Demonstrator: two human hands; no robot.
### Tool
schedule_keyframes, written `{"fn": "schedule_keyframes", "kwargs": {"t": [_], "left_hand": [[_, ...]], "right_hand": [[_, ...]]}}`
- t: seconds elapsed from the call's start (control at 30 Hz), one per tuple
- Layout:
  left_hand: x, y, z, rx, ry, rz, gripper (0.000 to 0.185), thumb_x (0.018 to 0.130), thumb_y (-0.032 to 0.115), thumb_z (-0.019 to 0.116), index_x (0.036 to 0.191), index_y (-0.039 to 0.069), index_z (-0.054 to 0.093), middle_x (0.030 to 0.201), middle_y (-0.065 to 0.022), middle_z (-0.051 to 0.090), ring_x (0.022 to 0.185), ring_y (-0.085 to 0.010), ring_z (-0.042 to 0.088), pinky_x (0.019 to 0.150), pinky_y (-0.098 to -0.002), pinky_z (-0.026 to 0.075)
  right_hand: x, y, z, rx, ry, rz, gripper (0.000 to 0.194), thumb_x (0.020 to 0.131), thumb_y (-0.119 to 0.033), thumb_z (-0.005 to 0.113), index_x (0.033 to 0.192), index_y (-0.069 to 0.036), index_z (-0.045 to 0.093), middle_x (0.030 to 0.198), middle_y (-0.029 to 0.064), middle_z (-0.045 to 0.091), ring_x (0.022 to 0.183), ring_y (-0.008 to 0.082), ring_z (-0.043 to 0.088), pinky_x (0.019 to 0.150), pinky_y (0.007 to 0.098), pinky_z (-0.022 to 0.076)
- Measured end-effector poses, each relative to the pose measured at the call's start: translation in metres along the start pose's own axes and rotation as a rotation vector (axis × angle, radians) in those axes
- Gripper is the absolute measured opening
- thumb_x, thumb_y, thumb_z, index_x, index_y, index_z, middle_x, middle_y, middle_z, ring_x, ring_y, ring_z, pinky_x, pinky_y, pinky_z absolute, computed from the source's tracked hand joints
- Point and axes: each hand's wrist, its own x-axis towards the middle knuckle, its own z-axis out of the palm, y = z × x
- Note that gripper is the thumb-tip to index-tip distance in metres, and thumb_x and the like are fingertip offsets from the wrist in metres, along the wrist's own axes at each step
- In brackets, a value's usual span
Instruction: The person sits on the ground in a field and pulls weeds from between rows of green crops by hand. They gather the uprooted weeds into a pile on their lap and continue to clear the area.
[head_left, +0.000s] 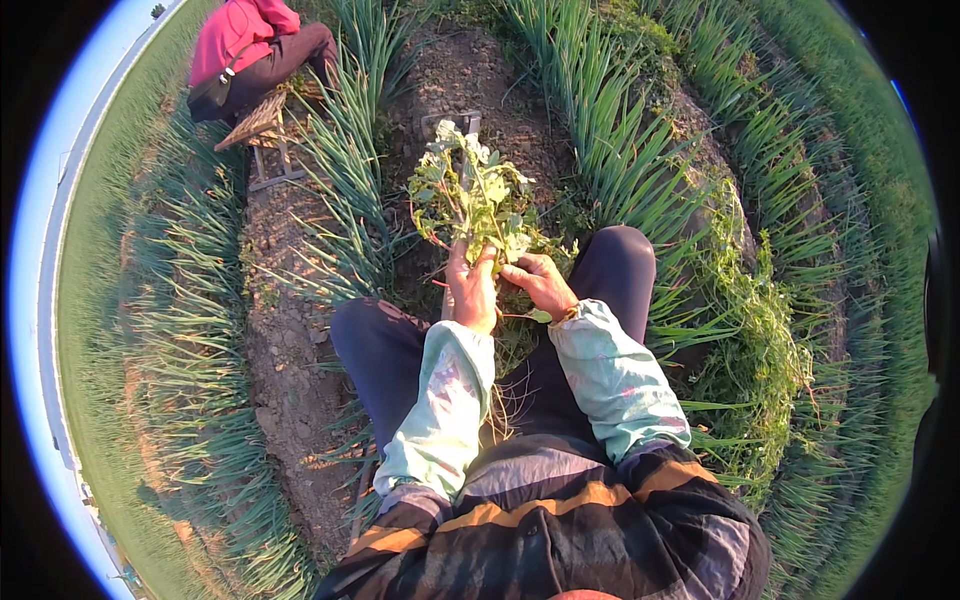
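A leafy bunch of pulled weeds (487, 199) stands up from between my hands, above the soil between two rows of green onions. My left hand (472, 289) is closed around the lower stems of the bunch. Just to the right, my right hand (544, 283) has its thumb and fingers closed on stems at the base of the same bunch. A loose stem with a leaf hangs below the right fingers. Thin pale roots or stalks (506, 409) show between my thighs, partly hidden by the forearms.
Green onion rows (349, 157) run on the left, and another onion row (600, 142) on the right. A heap of uprooted weeds (757, 322) lies along the right furrow. At upper left a person in a red top (240, 45) sits on a low wooden stool (259, 124).
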Motion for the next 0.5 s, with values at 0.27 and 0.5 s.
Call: {"fn": "schedule_keyframes", "kwargs": {"t": [0.27,0.5], "left_hand": [[-0.023,0.009,0.011,-0.108,-0.012,-0.331,0.019,0.104,0.012,0.059,0.122,0.007,0.057,0.084,-0.0023,0.06,0.063,-0.0101,0.056,0.051,-0.0242,0.045],[-0.051,0.049,-0.003,-0.292,-0.04,-0.239,0.044,0.1,0.009,0.068,0.138,0.01,0.048,0.088,-0.0006,0.059,0.069,-0.0096,0.056,0.053,-0.0246,0.045]], "right_hand": [[0.017,0.032,-0.019,0.225,0.397,0.025,0.019,0.101,-0.017,0.063,0.091,0.0,0.062,0.073,0.0055,0.065,0.063,0.015,0.066,0.055,0.0283,0.0515],[0.012,-0.007,0.008,-0.045,0.443,-0.197,0.014,0.099,-0.012,0.062,0.092,0.0,0.061,0.073,0.0045,0.064,0.063,0.0112,0.06,0.056,0.0302,0.0491]]}}
